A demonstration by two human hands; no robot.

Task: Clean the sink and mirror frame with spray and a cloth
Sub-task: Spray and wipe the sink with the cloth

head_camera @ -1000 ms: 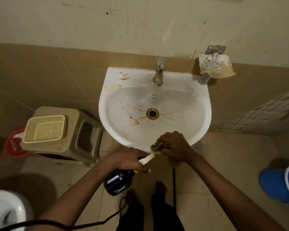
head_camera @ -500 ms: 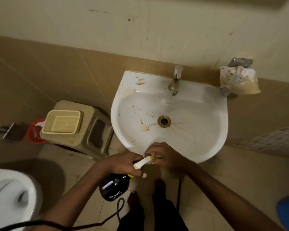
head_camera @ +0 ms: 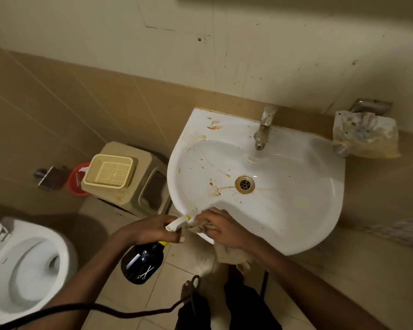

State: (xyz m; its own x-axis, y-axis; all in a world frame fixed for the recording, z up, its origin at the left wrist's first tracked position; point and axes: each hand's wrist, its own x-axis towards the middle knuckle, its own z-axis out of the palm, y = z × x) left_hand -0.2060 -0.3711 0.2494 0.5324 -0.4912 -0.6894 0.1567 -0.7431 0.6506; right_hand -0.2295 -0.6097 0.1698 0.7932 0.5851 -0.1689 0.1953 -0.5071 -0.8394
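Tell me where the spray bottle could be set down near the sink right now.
Bare sink ledge lies right of the tap, though it looks narrow. The stool top is mostly taken by a basket. The front rim is crowded: left hand holding the spray bottle, right hand gripping the cloth. Floor tiles between bottle and toilet look free.

stool (head_camera: 138, 184) left of sink (head_camera: 296, 210)
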